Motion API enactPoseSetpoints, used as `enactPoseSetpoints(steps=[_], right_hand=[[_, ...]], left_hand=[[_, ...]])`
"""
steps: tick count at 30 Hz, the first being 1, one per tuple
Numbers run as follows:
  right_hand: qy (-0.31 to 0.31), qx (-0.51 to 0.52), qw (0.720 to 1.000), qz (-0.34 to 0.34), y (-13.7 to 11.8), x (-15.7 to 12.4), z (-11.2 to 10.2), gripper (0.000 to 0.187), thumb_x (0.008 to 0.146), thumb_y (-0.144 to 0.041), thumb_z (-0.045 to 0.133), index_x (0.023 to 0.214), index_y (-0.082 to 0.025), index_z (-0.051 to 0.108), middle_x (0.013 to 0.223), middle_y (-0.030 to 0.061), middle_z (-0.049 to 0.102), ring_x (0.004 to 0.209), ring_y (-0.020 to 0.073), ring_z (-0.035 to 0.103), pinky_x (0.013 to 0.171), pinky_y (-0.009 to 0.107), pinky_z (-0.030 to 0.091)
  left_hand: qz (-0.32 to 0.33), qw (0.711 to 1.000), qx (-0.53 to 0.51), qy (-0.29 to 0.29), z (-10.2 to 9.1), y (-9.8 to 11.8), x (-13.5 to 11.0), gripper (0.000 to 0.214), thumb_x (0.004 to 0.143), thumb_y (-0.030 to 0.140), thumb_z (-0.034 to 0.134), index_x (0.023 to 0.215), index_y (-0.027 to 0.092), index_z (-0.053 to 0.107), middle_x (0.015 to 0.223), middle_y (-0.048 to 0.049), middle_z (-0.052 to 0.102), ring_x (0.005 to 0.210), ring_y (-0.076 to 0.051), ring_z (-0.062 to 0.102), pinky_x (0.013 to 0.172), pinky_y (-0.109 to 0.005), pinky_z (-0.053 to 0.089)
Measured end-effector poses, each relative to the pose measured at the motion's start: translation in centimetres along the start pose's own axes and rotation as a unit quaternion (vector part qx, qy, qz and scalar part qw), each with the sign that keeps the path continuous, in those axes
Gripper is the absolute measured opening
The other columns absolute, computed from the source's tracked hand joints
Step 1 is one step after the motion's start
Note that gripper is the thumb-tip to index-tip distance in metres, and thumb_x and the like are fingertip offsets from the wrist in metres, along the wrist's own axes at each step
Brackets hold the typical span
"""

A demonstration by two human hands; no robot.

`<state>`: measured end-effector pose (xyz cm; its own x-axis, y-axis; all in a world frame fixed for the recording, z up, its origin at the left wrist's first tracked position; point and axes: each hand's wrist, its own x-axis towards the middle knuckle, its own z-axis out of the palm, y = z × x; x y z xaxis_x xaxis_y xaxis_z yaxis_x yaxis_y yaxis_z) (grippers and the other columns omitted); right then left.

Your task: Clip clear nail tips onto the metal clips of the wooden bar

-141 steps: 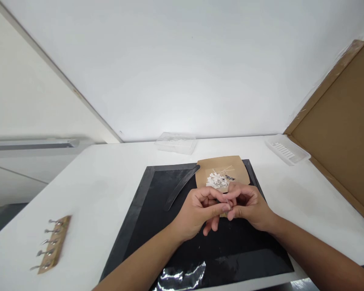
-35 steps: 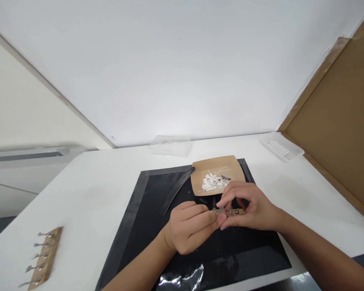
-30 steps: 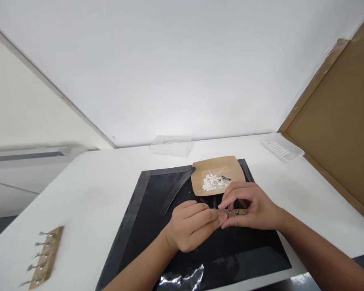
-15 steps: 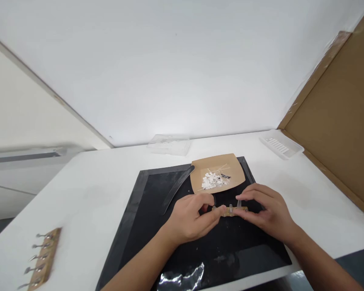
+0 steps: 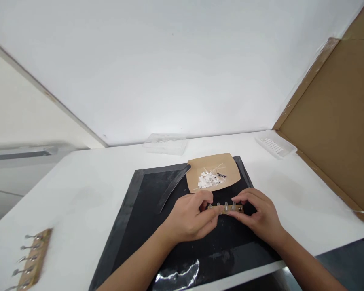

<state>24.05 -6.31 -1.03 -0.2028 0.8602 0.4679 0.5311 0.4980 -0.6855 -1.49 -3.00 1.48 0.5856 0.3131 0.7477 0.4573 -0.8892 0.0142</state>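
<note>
Strip of wood (image 5: 237, 208) set with upright clear nail tips (image 5: 226, 207), over a black mat (image 5: 230, 240).
Left hand (image 5: 189, 218), half-curled, holds the strip's left part between thumb and fingers; right hand (image 5: 263, 214), thumb and forefinger bent nearly together, pinches the rightmost tip. Beyond, a brown paper tray (image 5: 234, 166) bears white scraps (image 5: 209, 179).

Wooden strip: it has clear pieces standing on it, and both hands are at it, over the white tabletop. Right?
The surface is wrong: the head view shows the wooden strip over the black mat, clear pieces standing on it, left hand and right hand at it.
</note>
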Motion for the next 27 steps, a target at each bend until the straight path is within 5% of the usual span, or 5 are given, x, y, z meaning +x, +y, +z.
enactPoseSetpoints(steps=[19,27], right_hand=[[-0.032,0.011,0.999,0.032,0.27,0.0,-0.11,0.024,0.089,-0.042,0.087,0.096,-0.026,0.072,0.092,0.0017,0.071,0.084,0.0202,0.068,0.072,0.034,0.054],[-0.041,0.009,0.998,0.056,0.52,-0.15,-0.06,0.034,0.086,-0.041,0.09,0.111,-0.029,0.07,0.093,-0.0004,0.07,0.086,0.0205,0.068,0.074,0.033,0.054]], left_hand=[[-0.005,1.0,-0.007,-0.028,0.23,-0.51,-0.68,0.018,0.095,0.013,0.063,0.111,0.02,0.07,0.093,-0.0034,0.054,0.071,-0.013,0.05,0.058,-0.025,0.042],[0.0,0.999,-0.014,-0.053,0.14,-0.52,-0.32,0.012,0.099,0.017,0.06,0.109,0.02,0.068,0.092,-0.0025,0.056,0.068,-0.012,0.052,0.055,-0.023,0.04]])
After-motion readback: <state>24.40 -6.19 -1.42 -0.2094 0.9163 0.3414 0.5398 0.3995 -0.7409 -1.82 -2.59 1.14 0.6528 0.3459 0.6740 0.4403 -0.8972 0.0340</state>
